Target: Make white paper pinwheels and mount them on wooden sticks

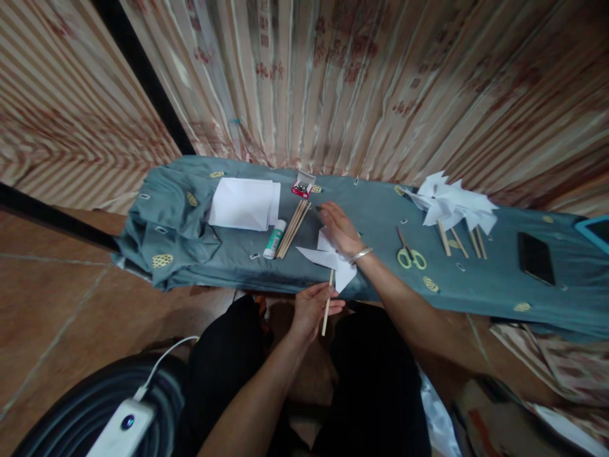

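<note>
A white paper pinwheel on a thin wooden stick is at the front edge of the cloth-covered bench. My left hand is closed around the stick just below the paper blades. My right hand, with a silver bangle at the wrist, is over the upper blades, fingers stretched out and partly hiding them. Whether it touches the paper I cannot tell. Left of it lie several loose wooden sticks and a glue stick. A small red box of metal pieces stands open behind them.
White paper sheets are stacked at the left on the grey-green cloth. Scissors with green handles lie to the right. Beyond them are several pinwheels, a dark phone and a blue-edged object. A patterned curtain hangs behind.
</note>
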The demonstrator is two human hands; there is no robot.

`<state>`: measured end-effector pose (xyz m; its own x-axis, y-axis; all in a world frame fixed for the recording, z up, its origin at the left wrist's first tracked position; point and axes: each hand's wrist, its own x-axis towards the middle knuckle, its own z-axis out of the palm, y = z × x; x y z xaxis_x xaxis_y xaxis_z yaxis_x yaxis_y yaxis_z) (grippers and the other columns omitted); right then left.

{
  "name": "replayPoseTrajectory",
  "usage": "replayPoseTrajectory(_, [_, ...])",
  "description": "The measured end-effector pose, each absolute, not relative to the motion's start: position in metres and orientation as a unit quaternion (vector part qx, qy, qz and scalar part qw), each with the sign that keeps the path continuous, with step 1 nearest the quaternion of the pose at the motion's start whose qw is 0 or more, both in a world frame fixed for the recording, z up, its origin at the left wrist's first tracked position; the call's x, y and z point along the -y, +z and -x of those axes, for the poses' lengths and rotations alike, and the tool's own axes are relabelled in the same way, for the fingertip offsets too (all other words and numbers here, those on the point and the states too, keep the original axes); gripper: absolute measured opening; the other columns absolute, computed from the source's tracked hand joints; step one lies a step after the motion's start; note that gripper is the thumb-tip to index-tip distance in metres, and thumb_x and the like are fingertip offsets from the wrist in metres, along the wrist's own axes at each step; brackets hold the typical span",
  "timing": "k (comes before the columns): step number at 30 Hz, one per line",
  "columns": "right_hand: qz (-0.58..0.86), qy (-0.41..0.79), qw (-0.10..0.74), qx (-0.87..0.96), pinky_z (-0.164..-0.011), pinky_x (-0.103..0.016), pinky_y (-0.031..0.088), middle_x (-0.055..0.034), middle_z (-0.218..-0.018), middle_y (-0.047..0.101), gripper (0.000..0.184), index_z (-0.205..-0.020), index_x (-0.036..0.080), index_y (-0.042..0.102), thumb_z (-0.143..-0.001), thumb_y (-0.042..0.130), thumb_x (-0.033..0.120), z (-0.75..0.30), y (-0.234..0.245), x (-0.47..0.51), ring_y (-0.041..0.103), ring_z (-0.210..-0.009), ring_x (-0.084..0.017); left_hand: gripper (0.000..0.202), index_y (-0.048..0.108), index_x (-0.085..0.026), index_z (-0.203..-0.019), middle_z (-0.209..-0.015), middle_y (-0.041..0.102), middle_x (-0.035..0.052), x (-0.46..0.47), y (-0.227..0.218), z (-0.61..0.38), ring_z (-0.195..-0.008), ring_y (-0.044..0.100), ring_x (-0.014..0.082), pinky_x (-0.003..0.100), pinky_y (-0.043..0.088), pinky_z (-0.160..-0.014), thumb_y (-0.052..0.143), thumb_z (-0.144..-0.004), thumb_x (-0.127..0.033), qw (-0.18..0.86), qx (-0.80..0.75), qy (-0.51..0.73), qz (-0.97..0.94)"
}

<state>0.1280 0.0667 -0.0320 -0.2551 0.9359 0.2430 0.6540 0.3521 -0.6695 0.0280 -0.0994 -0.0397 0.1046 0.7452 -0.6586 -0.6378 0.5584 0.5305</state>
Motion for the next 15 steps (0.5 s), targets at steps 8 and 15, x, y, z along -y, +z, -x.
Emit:
replayPoseTrajectory(8, [0.572,0.207,0.424,0.671,-0.115,-0.047,0.033,-0.0128,-0.136,0.059,0.071,-0.125,0.019,0.063,-0.093,0.022,0.068,-0.173,-0.009,-0.004,0.05,-0.132,-0.024,0.016,0.069,-0.009,-0.082,-0.068,0.07,0.0051,0.101,-0.042,-0.021,-0.049,0.067,0.0148,0.023,0.055,-0.048,0.078,-0.073,-0.019,0.734,-0.5,0.454,-0.07])
replayPoseTrajectory(15, [0.628,0.235,0.454,0.586,-0.096,-0.05,0.049,-0.0129,-0.116,0.071,0.057,-0.115,0.02,0.068,-0.088,0.046,0.065,-0.212,-0.024,0.044,0.066,-0.107,-0.03,0.03,0.074,-0.011,-0.079,-0.062,0.07,0.0038,0.119,-0.049,-0.004,-0.054,0.066,0.0139,0.02,0.05,-0.051,0.086,-0.06,-0.032,0.724,-0.514,0.435,-0.15])
